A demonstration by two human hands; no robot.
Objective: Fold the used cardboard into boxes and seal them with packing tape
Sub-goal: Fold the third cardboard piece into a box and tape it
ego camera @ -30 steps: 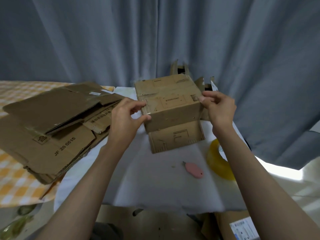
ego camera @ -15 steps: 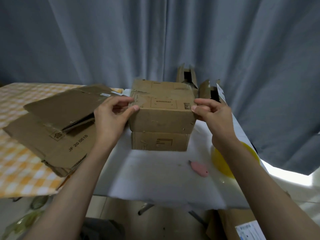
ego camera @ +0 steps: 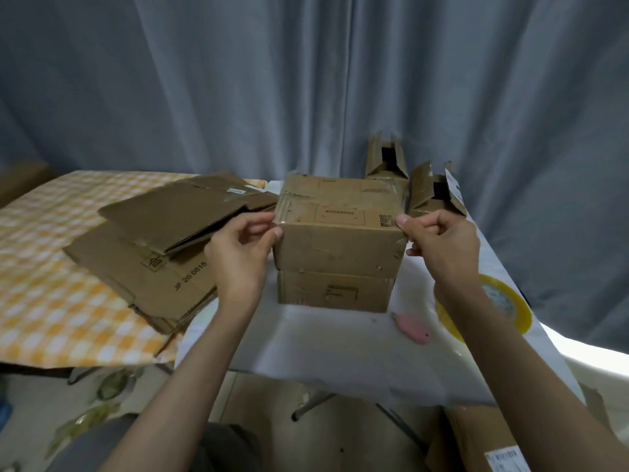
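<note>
grey curtain behind, white-covered table point(ego camera: 340, 349). closed cardboard box point(ego camera: 340, 229) stacked on second box point(ego camera: 333, 291), worn, creased, printed label outlines on top. left hand point(ego camera: 238, 253) pinches box's left top corner, right hand point(ego camera: 442, 243) pinches right top corner; box between fingertips.

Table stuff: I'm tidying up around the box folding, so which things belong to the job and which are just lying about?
Part of the job:
top box, held at its corners by left hand and right hand
bottom box
flat cardboard stack
tape roll
pink cutter

Lying about:
checked cloth
open boxes behind
curtain
</note>
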